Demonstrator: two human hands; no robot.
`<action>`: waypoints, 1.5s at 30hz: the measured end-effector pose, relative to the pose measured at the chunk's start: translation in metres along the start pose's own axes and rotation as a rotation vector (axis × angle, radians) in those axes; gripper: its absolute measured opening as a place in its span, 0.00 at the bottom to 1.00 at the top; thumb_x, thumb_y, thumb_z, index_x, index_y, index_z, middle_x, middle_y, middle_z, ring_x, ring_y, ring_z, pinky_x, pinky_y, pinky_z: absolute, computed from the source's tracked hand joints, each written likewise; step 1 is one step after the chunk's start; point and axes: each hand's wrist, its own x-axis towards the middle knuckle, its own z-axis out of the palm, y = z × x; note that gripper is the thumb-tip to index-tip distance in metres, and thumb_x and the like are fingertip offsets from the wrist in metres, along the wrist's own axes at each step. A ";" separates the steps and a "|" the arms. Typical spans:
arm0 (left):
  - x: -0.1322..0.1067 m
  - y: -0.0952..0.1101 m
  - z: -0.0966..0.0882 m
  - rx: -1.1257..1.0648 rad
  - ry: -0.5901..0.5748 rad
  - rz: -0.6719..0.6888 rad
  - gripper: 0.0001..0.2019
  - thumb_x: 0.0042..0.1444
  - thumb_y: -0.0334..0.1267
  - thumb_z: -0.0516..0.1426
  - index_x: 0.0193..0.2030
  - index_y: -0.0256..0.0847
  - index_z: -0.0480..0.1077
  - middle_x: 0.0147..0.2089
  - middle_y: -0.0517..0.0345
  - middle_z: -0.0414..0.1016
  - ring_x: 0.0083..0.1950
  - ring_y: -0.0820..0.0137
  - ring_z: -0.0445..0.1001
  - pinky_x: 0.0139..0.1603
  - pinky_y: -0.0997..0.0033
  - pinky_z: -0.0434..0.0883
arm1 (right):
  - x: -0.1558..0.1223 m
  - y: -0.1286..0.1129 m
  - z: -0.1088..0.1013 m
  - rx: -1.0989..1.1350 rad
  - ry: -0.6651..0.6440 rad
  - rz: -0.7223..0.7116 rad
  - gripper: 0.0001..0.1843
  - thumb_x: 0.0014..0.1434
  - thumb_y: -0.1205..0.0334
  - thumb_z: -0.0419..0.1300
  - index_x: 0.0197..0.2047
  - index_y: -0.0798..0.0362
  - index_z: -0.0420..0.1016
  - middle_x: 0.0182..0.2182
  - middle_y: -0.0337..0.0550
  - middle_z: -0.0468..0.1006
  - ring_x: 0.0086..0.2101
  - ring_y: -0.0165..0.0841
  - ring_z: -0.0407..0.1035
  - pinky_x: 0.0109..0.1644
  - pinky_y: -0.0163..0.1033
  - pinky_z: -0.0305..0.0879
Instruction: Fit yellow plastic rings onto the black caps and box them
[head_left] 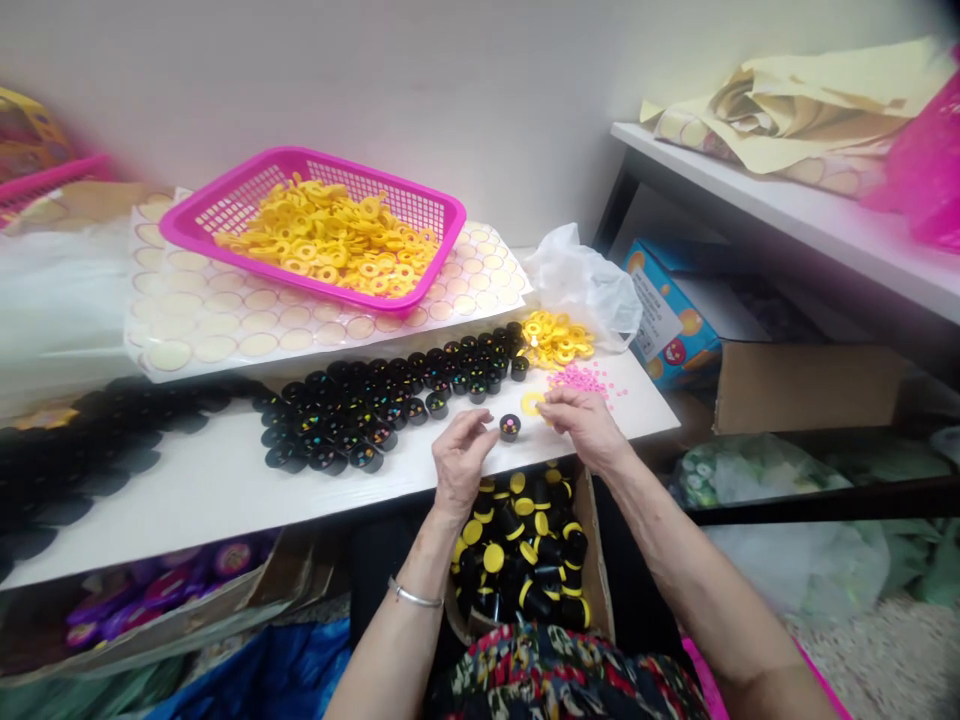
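Observation:
My left hand (463, 452) hovers over the white table (225, 480) with fingers curled, just left of a single small black cup (510, 427) with coloured beads inside. The hand does not clearly touch the cup. My right hand (581, 420) pinches a yellow ring lid (531, 402) right beside that cup. Behind them lies a group of several black cups (390, 400) holding coloured beads. A small heap of yellow ring lids (556, 338) and scattered pink beads (581, 378) lie just beyond my right hand.
A pink basket (225, 200) full of yellow rings sits on sticker sheets (210, 330) at the back. A cardboard box (594, 570) of capped black cups is on my lap. A white plastic bag (585, 280), blue carton (675, 320) and shelf (787, 210) stand to the right.

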 end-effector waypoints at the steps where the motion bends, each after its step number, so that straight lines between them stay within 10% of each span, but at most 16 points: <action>1: -0.006 0.006 0.000 -0.050 0.023 -0.081 0.11 0.45 0.37 0.61 0.37 0.38 0.75 0.34 0.56 0.75 0.33 0.73 0.70 0.35 0.74 0.69 | -0.008 0.001 0.003 0.005 -0.035 0.021 0.09 0.43 0.60 0.63 0.22 0.56 0.70 0.18 0.32 0.64 0.20 0.23 0.53 0.26 0.32 0.49; 6: -0.033 0.032 0.005 -0.137 -0.115 -0.392 0.12 0.43 0.42 0.64 0.33 0.36 0.77 0.25 0.59 0.74 0.25 0.77 0.66 0.26 0.77 0.64 | -0.038 0.010 0.014 -0.154 -0.192 -0.005 0.07 0.49 0.60 0.59 0.28 0.55 0.72 0.25 0.36 0.69 0.28 0.27 0.62 0.34 0.33 0.59; 11: -0.038 0.038 0.010 -0.246 0.000 -0.541 0.12 0.36 0.40 0.66 0.26 0.34 0.76 0.18 0.62 0.68 0.19 0.81 0.59 0.19 0.79 0.57 | -0.055 0.014 0.022 -0.473 -0.182 -0.299 0.16 0.52 0.63 0.58 0.46 0.51 0.69 0.36 0.42 0.70 0.33 0.30 0.64 0.37 0.35 0.62; 22: -0.007 0.017 0.009 -0.146 0.148 -0.418 0.15 0.41 0.45 0.63 0.29 0.33 0.74 0.18 0.64 0.65 0.19 0.81 0.59 0.19 0.80 0.55 | -0.014 0.028 0.020 -0.799 -0.029 -0.371 0.09 0.53 0.60 0.58 0.39 0.52 0.69 0.37 0.41 0.68 0.35 0.32 0.64 0.38 0.34 0.60; 31: 0.008 0.004 0.021 0.007 -0.001 -0.369 0.16 0.46 0.47 0.59 0.30 0.34 0.75 0.19 0.62 0.68 0.20 0.78 0.61 0.21 0.78 0.58 | -0.003 0.026 0.022 -0.917 -0.088 -0.300 0.07 0.54 0.59 0.57 0.36 0.52 0.71 0.33 0.38 0.65 0.30 0.28 0.62 0.34 0.33 0.56; 38: 0.011 -0.003 0.025 0.104 0.016 -0.295 0.13 0.44 0.45 0.60 0.28 0.35 0.77 0.27 0.57 0.75 0.27 0.75 0.68 0.27 0.77 0.63 | 0.003 0.031 0.022 -0.593 -0.092 -0.242 0.09 0.52 0.59 0.59 0.35 0.54 0.73 0.31 0.39 0.68 0.29 0.27 0.63 0.34 0.33 0.59; 45: 0.009 0.002 0.030 0.066 0.060 -0.358 0.14 0.42 0.46 0.61 0.28 0.34 0.75 0.20 0.62 0.70 0.20 0.78 0.63 0.22 0.78 0.60 | 0.010 0.046 0.036 -0.082 0.077 0.141 0.17 0.52 0.50 0.56 0.27 0.56 0.71 0.16 0.34 0.66 0.16 0.24 0.59 0.17 0.29 0.52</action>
